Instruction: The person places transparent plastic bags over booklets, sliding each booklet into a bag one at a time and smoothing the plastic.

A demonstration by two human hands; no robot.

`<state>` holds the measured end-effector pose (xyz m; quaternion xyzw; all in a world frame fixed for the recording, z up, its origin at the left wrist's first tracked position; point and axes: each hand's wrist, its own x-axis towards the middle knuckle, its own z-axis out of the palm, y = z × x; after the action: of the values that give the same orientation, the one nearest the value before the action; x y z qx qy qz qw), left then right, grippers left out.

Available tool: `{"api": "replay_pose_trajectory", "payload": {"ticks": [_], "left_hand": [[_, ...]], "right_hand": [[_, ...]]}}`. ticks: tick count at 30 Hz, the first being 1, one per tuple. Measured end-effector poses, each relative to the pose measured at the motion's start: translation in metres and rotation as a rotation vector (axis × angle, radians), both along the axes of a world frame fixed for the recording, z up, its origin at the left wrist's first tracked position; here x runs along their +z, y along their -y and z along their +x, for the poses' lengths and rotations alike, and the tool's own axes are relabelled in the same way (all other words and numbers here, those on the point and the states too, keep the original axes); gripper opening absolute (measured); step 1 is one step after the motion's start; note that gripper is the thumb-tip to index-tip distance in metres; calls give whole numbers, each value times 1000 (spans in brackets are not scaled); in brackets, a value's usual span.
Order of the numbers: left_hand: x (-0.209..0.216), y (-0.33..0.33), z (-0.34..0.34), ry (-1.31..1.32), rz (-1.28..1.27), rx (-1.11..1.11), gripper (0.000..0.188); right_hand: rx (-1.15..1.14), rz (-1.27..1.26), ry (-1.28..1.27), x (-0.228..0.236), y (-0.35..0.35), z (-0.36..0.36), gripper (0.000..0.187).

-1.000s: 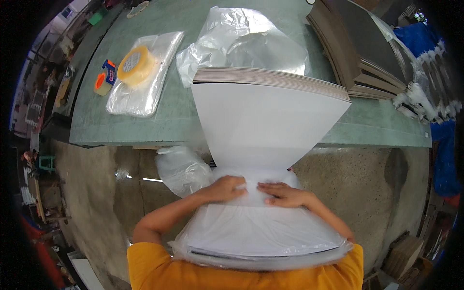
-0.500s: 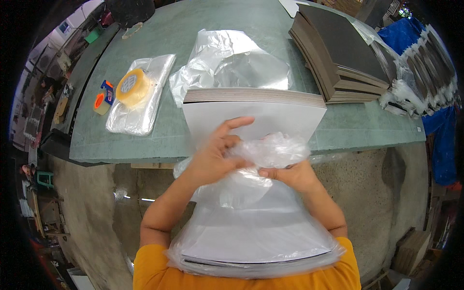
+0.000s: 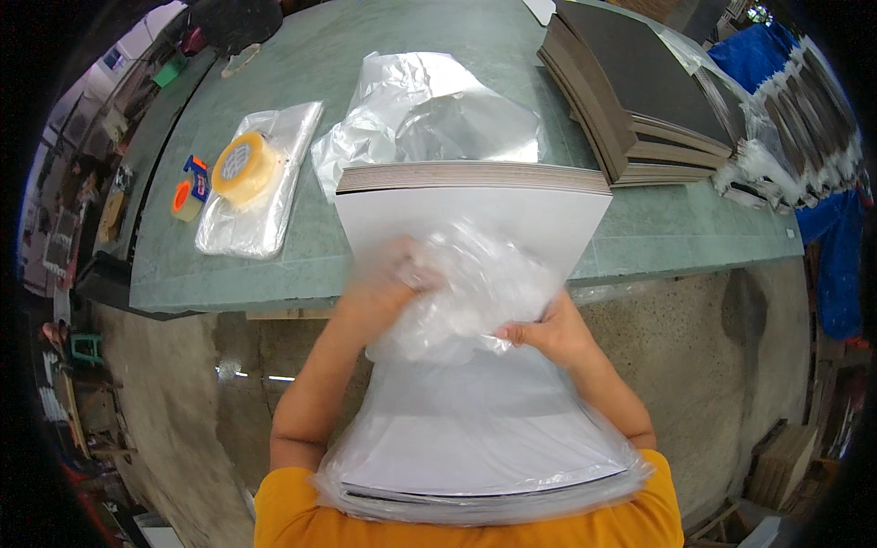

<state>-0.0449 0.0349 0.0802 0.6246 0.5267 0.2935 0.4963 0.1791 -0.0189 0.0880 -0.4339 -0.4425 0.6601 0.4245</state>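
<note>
A stack of white-faced boards lies toward me inside a clear plastic bag [image 3: 457, 320], its near end close to my body. The bag's loose mouth is bunched between my hands, over the lower part of another stack of white boards [image 3: 512, 210] at the table edge. My right hand [image 3: 559, 336] pinches the film at its right side, thumb on top and the other fingers mostly hidden. My left hand [image 3: 379, 279], smeared by motion, is curled into the film at its left side.
On the green table [image 3: 384, 27] lie crumpled clear film [image 3: 429, 100], a tape roll [image 3: 242, 171] on folded plastic bags [image 3: 242, 226], and a small tape dispenser [image 3: 190, 189]. Dark board stacks [image 3: 639, 73] stand at the far right, beside plastic-wrapped bundles [image 3: 804, 128].
The bunched film has spread wider and lower between my hands. My left hand has moved slightly left, its fingers curling into the film; my right hand stays nearly in place, holding it.
</note>
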Motion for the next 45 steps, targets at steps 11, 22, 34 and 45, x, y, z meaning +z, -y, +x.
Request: {"api": "replay_pose_trajectory", "payload": {"ticks": [11, 22, 34, 45], "left_hand": [[14, 0, -2, 191, 167, -178, 26], [15, 14, 11, 291, 111, -399, 28], [19, 10, 39, 447, -280, -421, 19], [11, 11, 45, 248, -148, -187, 6]], "right_hand": [[490, -5, -273, -6, -5, 25, 28], [792, 167, 222, 8, -1, 39, 11], [331, 606, 214, 7, -14, 42, 9], [221, -54, 3, -9, 25, 28, 51]]}}
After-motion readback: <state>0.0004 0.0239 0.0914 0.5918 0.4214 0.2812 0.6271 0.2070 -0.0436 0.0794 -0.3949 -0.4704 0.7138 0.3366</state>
